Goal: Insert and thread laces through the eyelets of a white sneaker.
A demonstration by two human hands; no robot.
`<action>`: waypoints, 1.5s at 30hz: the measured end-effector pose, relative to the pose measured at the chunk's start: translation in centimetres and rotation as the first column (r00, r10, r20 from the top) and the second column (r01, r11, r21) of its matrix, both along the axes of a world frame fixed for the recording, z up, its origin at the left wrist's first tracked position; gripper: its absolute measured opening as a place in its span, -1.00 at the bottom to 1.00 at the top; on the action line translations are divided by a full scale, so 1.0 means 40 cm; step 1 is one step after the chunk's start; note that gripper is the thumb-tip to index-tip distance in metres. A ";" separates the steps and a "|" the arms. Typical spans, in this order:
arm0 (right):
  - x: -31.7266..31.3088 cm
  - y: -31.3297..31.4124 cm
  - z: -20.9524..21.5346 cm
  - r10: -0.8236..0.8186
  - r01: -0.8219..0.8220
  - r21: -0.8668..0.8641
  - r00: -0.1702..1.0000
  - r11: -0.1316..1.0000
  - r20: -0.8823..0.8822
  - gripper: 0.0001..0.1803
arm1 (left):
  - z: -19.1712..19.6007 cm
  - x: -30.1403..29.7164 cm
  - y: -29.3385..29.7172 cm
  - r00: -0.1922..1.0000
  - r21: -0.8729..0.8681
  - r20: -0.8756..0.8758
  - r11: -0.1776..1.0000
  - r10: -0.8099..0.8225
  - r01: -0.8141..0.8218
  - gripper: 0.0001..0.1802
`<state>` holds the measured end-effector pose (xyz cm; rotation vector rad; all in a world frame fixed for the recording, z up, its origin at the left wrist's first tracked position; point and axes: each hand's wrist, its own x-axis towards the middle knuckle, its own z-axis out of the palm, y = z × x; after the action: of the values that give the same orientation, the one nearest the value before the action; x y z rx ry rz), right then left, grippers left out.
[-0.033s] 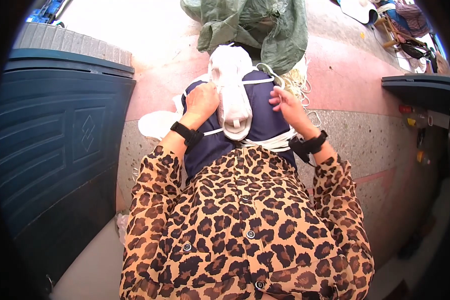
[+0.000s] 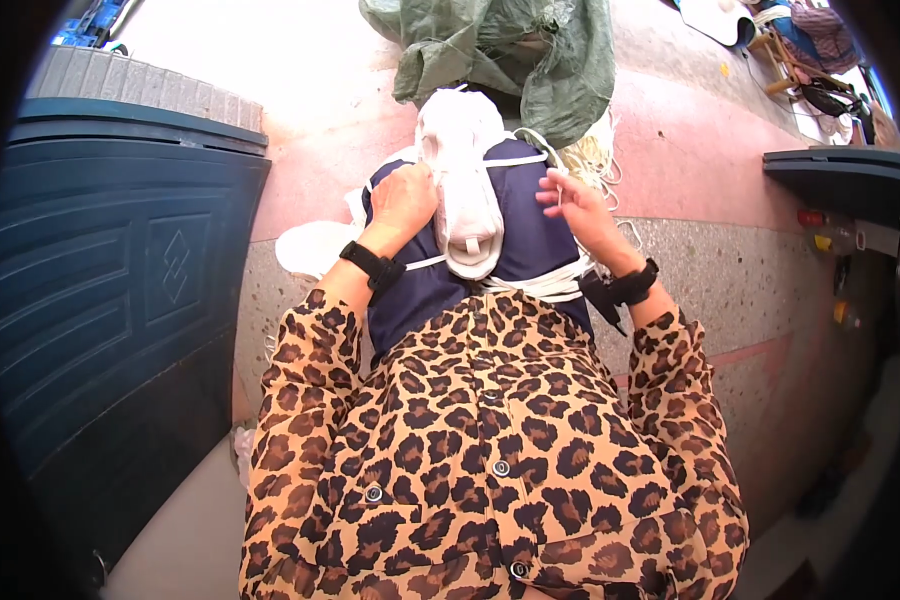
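Note:
A white canvas-like shoe (image 2: 460, 185) lies lengthwise on my lap, its heel with a pull tab toward me. My left hand (image 2: 403, 203) is closed at the shoe's left edge; its fingertips are partly hidden. On the right, my right hand (image 2: 578, 208) is raised a little off the thigh, thumb and fingers bent together around a white cord (image 2: 553, 150). This cord curves round from beside the shoe's front end. More white cord (image 2: 545, 287) lies in several strands across my right thigh, near the wrist.
A green woven sack (image 2: 570, 70) lies on the floor beyond my knees. Loose off-white cords (image 2: 598, 165) pile up to its right. Another white piece (image 2: 310, 247) sits left of my leg. Blue door panels (image 2: 120, 260) stand at left; a dark ledge (image 2: 835, 165) juts in at right.
My right hand has shifted very slightly up and to the left. The left hand and the shoe look nearly the same.

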<state>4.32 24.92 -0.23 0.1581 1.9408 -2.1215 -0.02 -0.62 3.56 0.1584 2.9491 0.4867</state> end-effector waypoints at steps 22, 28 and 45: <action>-0.153 -0.127 -0.013 0.579 -0.061 0.822 0.739 0.566 -0.345 -0.83 | 0.028 0.019 0.024 0.986 -0.181 0.014 0.969 -0.167 0.167 -0.73; -0.173 -0.150 0.004 0.614 -0.062 0.861 0.727 0.505 -0.307 -0.87 | 0.000 -0.002 0.013 0.978 -0.123 0.152 0.979 -0.143 0.162 -0.77; -0.221 -0.183 -0.016 0.764 -0.119 0.924 0.605 0.364 -0.223 -0.87 | 0.006 -0.021 -0.004 0.964 0.019 0.190 0.982 -0.186 0.185 -0.75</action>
<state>-4.50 17.62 -0.89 -1.0153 2.7699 -0.6320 -0.86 -0.78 3.80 0.3630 2.7125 0.4494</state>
